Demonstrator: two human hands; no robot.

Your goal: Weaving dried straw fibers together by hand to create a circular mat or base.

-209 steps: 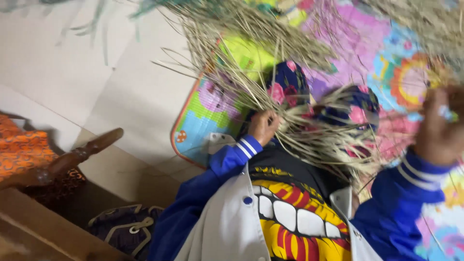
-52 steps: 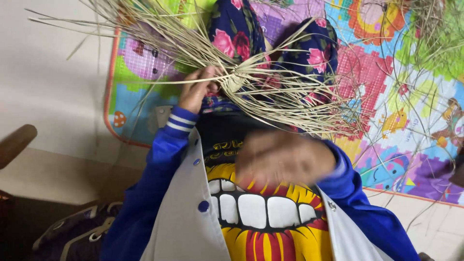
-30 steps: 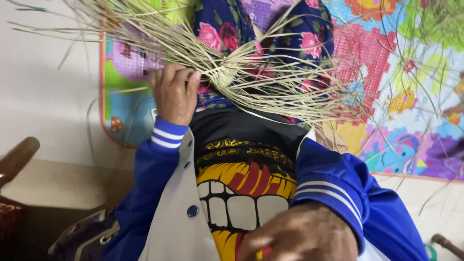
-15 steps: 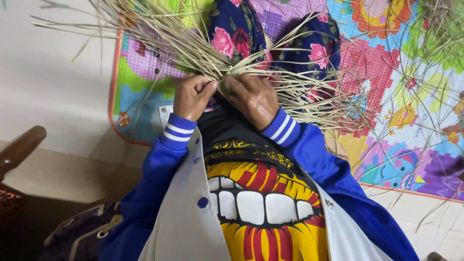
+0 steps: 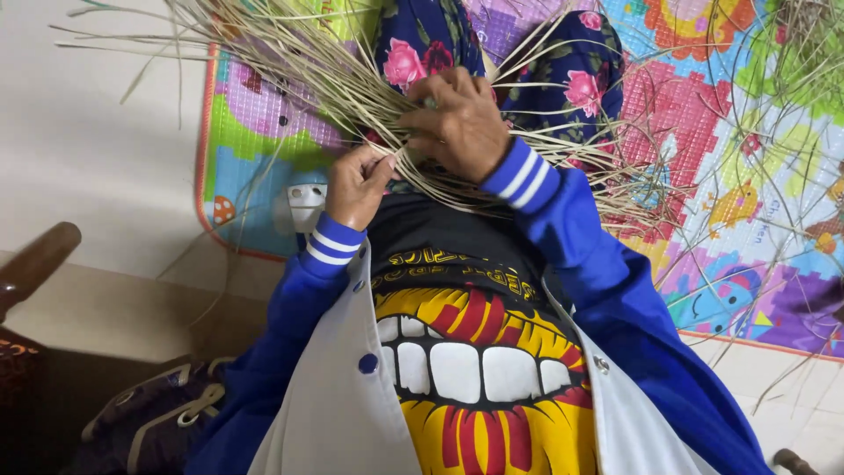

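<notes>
A loose bundle of thin pale straw strands [image 5: 290, 79] fans out across my lap and the floor mat. My left hand [image 5: 356, 185] pinches several strands where they cross, just above my black printed shirt. My right hand [image 5: 457, 119] lies over the same crossing, fingers curled on the strands. Both arms wear blue sleeves with white-striped cuffs. Beneath the straw my legs show in dark floral fabric [image 5: 422, 48].
A bright foam play mat [image 5: 703, 132] with cartoon pictures covers the floor ahead and to the right. Pale floor tiles [image 5: 97, 141] lie to the left. A brown wooden piece [image 5: 35, 264] and a dark bag [image 5: 149, 422] sit at lower left.
My right hand, blurred near my chest before, has come up onto the straw beside my left hand. The left hand has stayed on the crossing strands.
</notes>
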